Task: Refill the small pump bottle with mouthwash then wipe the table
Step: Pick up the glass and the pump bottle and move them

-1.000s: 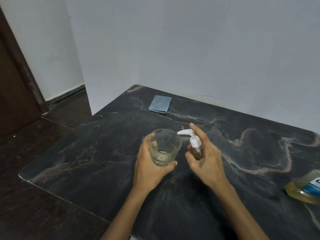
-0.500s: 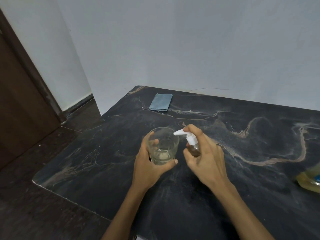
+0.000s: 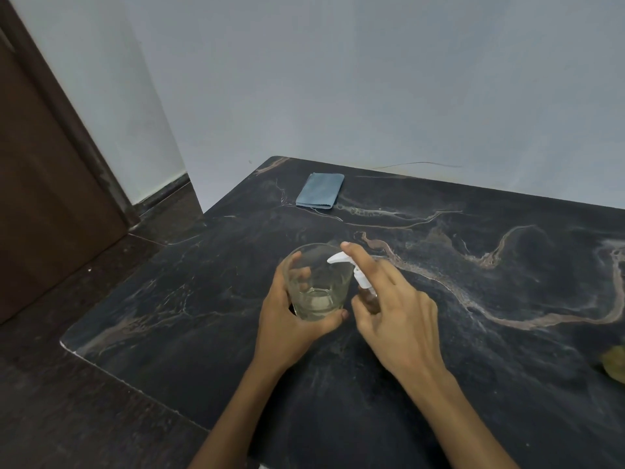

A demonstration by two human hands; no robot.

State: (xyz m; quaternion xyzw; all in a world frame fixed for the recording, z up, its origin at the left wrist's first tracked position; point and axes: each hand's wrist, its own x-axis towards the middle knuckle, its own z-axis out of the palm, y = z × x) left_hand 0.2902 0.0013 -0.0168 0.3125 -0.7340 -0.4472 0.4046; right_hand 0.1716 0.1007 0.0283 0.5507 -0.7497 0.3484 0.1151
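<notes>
Black veined stone worktop (image 3: 203, 319) carries everything. The left hand (image 3: 287, 328) wraps its fingers round a clear glass (image 3: 318, 282); just right, the right hand (image 3: 392, 316) grips the small pump bottle (image 3: 358, 275), forefinger atop its white head. Far off lies a folded blue cloth (image 3: 319, 191).

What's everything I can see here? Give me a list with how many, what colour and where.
Glass: one, clear, a little pale liquid at the bottom, near the table's middle, held by the left hand.
Pump bottle: one, white pump head, body mostly hidden, just right of the glass.
Cloth: one, blue-grey, folded, at the far left of the table.
Large bottle: one, yellowish, only partly in view at the right edge.
Table: one, black marble with tan veins.
Door: one, dark brown, far left.
Left hand: grips the glass.
Right hand: around the pump bottle, forefinger on the pump head.
</notes>
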